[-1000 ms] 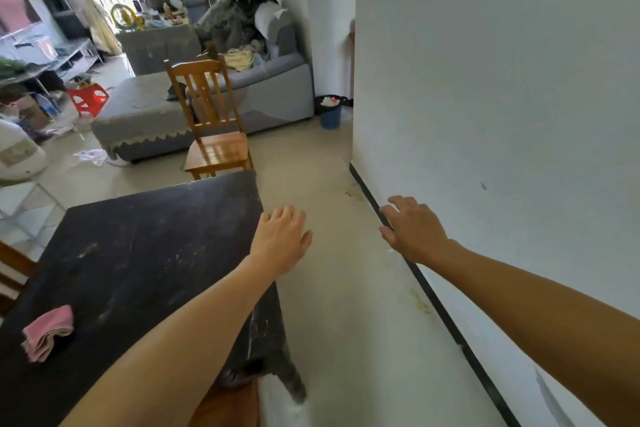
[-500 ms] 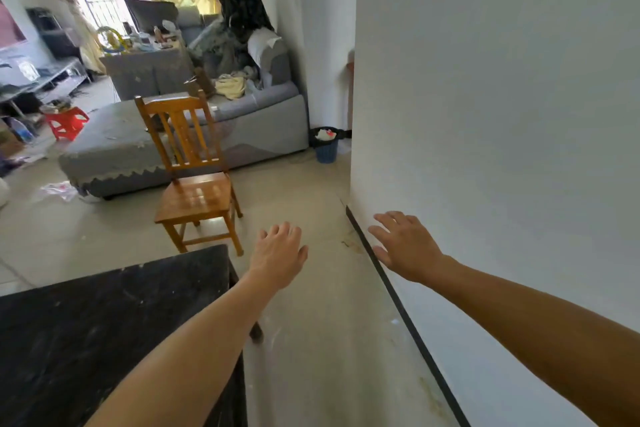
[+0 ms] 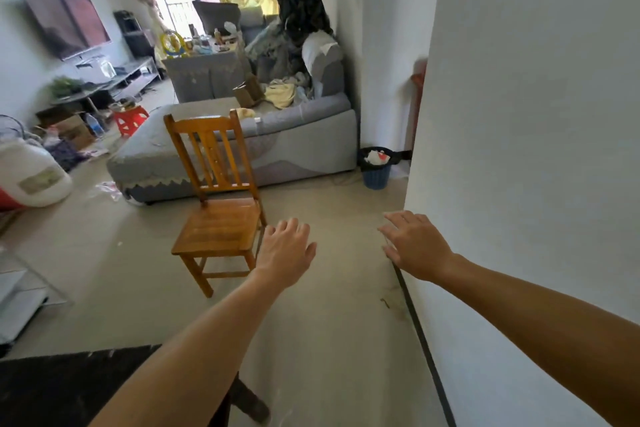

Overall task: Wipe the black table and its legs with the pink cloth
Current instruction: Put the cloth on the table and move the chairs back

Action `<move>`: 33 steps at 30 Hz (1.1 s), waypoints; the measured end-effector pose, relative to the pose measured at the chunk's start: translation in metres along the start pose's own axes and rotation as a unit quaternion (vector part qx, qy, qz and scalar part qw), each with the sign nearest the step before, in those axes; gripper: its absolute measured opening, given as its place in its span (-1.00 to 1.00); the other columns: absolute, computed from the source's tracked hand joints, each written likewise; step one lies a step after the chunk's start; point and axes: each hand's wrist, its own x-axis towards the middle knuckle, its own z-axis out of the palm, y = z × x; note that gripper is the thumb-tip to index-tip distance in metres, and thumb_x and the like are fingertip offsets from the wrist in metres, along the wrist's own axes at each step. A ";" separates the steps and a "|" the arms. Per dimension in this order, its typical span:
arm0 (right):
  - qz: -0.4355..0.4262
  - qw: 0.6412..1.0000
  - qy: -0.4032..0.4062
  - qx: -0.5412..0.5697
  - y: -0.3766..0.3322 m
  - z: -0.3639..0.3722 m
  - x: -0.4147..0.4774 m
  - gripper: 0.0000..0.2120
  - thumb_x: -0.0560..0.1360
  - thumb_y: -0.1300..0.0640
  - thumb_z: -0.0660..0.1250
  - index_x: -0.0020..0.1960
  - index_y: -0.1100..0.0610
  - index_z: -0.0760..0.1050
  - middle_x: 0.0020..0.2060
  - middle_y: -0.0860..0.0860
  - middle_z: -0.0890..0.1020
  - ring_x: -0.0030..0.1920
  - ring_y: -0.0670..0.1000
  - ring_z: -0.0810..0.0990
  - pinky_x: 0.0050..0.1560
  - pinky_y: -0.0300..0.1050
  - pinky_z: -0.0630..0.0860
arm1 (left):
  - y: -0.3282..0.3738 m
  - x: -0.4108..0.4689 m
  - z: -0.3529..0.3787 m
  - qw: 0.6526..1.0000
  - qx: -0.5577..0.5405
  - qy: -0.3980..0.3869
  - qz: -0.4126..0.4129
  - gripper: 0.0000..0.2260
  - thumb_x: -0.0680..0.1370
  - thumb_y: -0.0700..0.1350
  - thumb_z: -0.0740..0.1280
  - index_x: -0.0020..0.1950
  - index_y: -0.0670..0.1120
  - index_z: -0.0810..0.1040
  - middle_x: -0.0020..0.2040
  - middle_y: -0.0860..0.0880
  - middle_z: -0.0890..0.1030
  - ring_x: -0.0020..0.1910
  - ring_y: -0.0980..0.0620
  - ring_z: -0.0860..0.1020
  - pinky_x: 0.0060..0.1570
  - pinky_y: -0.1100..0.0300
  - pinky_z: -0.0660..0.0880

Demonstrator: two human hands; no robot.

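Fingers (image 3: 292, 227) of both hands spread, holding nothing. Head view: black counter (image 3: 65, 388), dusty and scuffed, fills only the lower-left corner. Left hand (image 3: 285, 253) and right hand (image 3: 414, 244) reach forward, palms down, above the floor beside the wooden chair (image 3: 218, 211). Since earlier, the counter has slid downward; the pink cloth has left view.

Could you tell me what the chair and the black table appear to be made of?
Chair: probably solid wood, glossy orange-brown varnish; grain and highlights show on the seat. Black table: dark matte top with pale scuffs; material unclear, perhaps painted wood.
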 end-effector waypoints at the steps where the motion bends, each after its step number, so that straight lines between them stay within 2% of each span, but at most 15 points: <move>1: 0.002 1.000 0.010 0.006 0.015 0.004 0.024 -0.64 0.44 0.01 0.43 0.19 0.12 0.58 0.24 0.16 0.58 0.19 0.19 0.57 0.13 0.13 0.53 | -0.003 0.020 0.001 1.000 -0.004 0.006 -0.017 -0.63 0.61 0.15 0.10 0.28 -0.03 0.44 0.21 -0.04 0.50 0.17 -0.04 0.48 0.14 0.04 0.44; 5: -0.027 0.999 0.016 0.039 0.041 0.030 0.124 -0.59 0.54 -0.03 0.30 0.33 0.11 0.48 0.38 0.15 0.45 0.34 0.18 0.44 0.28 0.14 0.41 | -0.033 0.074 0.024 0.998 -0.019 -0.014 -0.052 -0.63 0.62 0.15 0.09 0.29 -0.01 0.45 0.23 -0.02 0.51 0.18 -0.03 0.49 0.14 0.07 0.45; 7: -0.054 0.997 0.029 0.043 0.042 0.046 0.179 -0.59 0.51 -0.03 0.33 0.31 0.11 0.51 0.35 0.15 0.48 0.31 0.18 0.47 0.24 0.15 0.44 | -0.061 0.103 0.037 0.996 -0.003 -0.013 -0.084 -0.64 0.63 0.15 0.08 0.28 0.00 0.46 0.23 0.00 0.52 0.18 -0.02 0.50 0.15 0.09 0.46; 12: -0.094 0.995 0.015 0.039 0.035 0.092 0.314 -0.59 0.35 -0.01 0.51 0.14 0.12 0.62 0.17 0.17 0.62 0.11 0.19 0.61 -0.01 0.14 0.56 | -0.142 0.202 0.079 0.989 -0.003 -0.014 -0.144 -0.69 0.61 0.12 0.13 0.22 -0.01 0.49 0.20 -0.02 0.55 0.14 -0.01 0.52 0.11 0.08 0.46; 16: -0.091 0.994 0.007 0.066 0.040 0.126 0.416 -0.59 0.40 0.00 0.46 0.20 0.13 0.59 0.24 0.18 0.58 0.18 0.21 0.58 0.07 0.15 0.53 | -0.204 0.289 0.099 0.986 -0.012 -0.023 -0.165 -0.68 0.61 0.12 0.14 0.24 -0.01 0.49 0.21 -0.01 0.53 0.18 -0.01 0.50 0.13 0.09 0.43; 20: -0.074 0.993 0.023 0.089 0.052 0.128 0.519 -0.58 0.28 0.05 0.57 0.09 0.14 0.64 0.12 0.18 0.64 0.04 0.21 0.64 -0.10 0.15 0.60 | -0.271 0.378 0.099 0.983 0.010 -0.013 -0.183 -0.69 0.61 0.12 0.14 0.21 -0.02 0.49 0.16 -0.03 0.53 0.17 -0.05 0.49 0.14 0.03 0.42; 27: -0.112 0.991 0.030 0.072 0.081 0.165 0.687 -0.58 0.30 0.03 0.56 0.11 0.13 0.63 0.13 0.17 0.64 0.05 0.20 0.65 -0.07 0.11 0.60 | -0.350 0.510 0.134 0.980 -0.012 0.007 -0.200 -0.67 0.61 0.14 0.13 0.22 -0.01 0.49 0.18 -0.01 0.54 0.16 -0.02 0.50 0.14 0.07 0.44; 33: -0.179 0.980 0.014 0.081 0.082 0.212 0.837 -0.58 0.30 0.01 0.56 0.11 0.11 0.63 0.12 0.15 0.65 0.04 0.18 0.65 -0.07 0.10 0.60 | -0.424 0.606 0.177 0.960 -0.020 -0.005 -0.279 -0.66 0.61 0.14 0.14 0.24 -0.03 0.49 0.18 -0.02 0.53 0.17 -0.03 0.50 0.15 0.06 0.44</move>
